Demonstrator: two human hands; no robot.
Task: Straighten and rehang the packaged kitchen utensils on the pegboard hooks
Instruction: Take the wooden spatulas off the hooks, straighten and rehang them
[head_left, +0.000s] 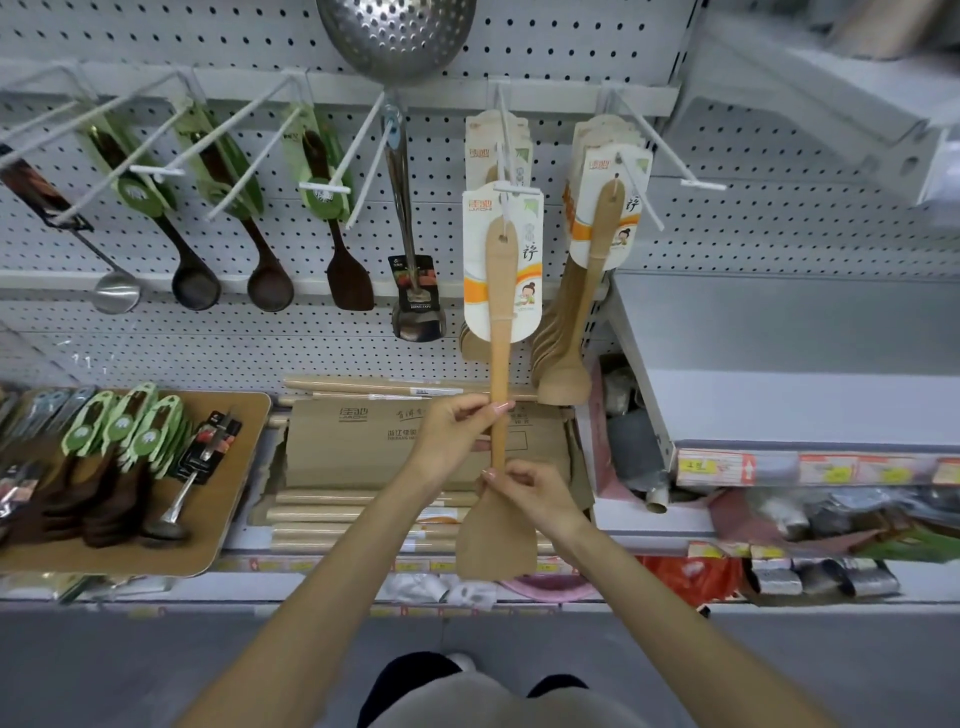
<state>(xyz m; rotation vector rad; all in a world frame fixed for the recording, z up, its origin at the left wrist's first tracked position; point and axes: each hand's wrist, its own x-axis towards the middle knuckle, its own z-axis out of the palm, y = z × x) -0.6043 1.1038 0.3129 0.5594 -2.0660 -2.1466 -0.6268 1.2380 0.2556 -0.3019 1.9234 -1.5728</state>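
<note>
Head view shows the wooden spatula (500, 358), likely light and stiff, reaching up to the hook (514, 189) at twelve o'clock, left hand (457, 431) and right hand (530, 493) each pinching its slim handle, a sensible hold.

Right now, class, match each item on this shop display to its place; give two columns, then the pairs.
1 wooden spatula
2 steel skimmer
3 cardboard box
4 brown tray

A top of pegboard
B left end of shelf
C middle of shelf
D pinched by left hand and right hand

Pairs: 1-D, 2-A, 3-C, 4-B
</note>
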